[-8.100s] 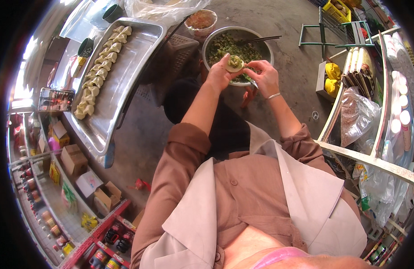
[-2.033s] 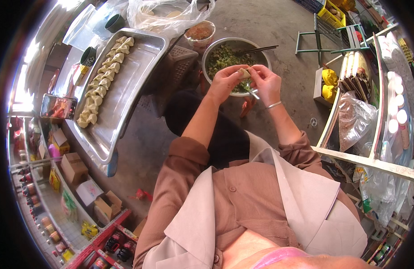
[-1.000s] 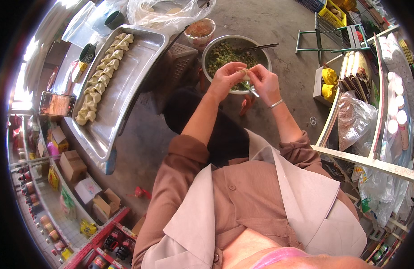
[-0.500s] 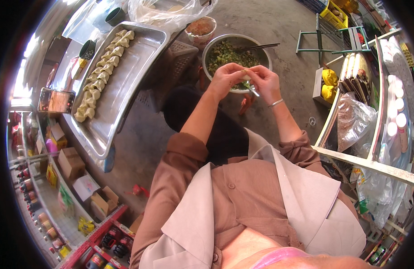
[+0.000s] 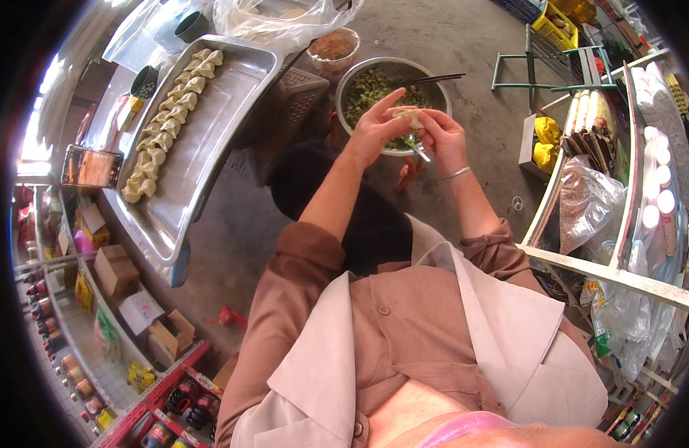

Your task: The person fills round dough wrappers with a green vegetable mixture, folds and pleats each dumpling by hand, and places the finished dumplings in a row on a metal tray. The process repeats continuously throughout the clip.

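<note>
Head view, only one feed on my end. Both hands up over the bowl (image 5: 393, 101), together on one dumpling (image 5: 408, 117): left hand (image 5: 373, 131) cups it from the left, index finger stretched out; right hand (image 5: 440, 137) pinches its edge with thumb and fingertips. Dumpling is pale dough, small, mostly hidden between the fingers, so I can't tell the fold. Thin utensil (image 5: 417, 150) sticks down from the right hand. One bracelet (image 5: 457, 173) on the right wrist.

Counts: one metal bowl of green chopped filling, one pair of chopsticks (image 5: 430, 78) across its rim, one small tub (image 5: 332, 48) of brownish stuff just beside it. One long steel tray (image 5: 210, 142) to the left, roughly twenty finished dumplings (image 5: 167, 122) in a double row along its far edge; exact number unclear.

Packages: clear plastic bag (image 5: 284, 16) above the tray; several brown cardboard boxes (image 5: 116, 269) on the left shelf, yellow packets (image 5: 84, 290) near them; yellow bags (image 5: 546, 143) in a box right of the bowl; clear bag (image 5: 587, 205) on the right rack.
</note>
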Demonstrator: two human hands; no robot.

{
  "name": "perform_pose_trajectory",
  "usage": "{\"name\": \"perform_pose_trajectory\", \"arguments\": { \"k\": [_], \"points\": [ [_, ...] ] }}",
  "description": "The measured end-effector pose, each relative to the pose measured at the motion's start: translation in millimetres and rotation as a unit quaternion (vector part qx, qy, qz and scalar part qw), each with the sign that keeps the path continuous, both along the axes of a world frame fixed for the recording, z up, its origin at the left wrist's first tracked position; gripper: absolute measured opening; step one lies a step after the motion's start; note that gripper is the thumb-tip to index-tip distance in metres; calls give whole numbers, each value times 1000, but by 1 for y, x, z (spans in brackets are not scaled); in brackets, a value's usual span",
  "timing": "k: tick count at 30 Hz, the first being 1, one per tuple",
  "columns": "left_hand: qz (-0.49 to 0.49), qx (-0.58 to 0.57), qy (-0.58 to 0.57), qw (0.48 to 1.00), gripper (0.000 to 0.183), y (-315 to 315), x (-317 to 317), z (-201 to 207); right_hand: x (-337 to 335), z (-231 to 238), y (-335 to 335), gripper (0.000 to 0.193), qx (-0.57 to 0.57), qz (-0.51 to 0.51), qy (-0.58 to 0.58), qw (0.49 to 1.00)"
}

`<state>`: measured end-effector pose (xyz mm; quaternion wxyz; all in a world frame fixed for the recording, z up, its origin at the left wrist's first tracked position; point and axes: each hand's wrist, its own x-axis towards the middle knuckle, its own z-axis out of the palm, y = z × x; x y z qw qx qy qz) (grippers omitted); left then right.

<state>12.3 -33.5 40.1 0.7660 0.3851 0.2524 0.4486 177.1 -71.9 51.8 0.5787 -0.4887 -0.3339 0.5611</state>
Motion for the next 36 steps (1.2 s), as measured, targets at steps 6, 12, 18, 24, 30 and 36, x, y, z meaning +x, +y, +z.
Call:
{"name": "perform_pose_trajectory", "arguments": {
  "k": [6, 12, 18, 24, 30, 36],
  "points": [
    [-40, 111, 112, 987, 86, 0, 5, -9, 10, 1, -2, 14, 17, 12, 59, 998],
    [-48, 64, 35, 996, 57, 3, -1, -3, 6, 12, -6, 15, -2, 26, -25, 999],
    [-27, -107, -25, 994, 30, 7, -12, -1, 11, 18, -6, 15, 31, 24, -86, 996],
    [-58, -115, -3, 992, 20, 7, -11, -7, 17, 16, -8, 15, 30, 58, -134, 989],
    [-55, -125, 16, 990, 20, 6, -11, -7, 18, 15, -8, 15, 28, 78, -159, 984],
    [-69, -127, 2, 990, 21, 7, -11, -6, 18, 16, -8, 16, 45, 77, -158, 983]
  ]
}}
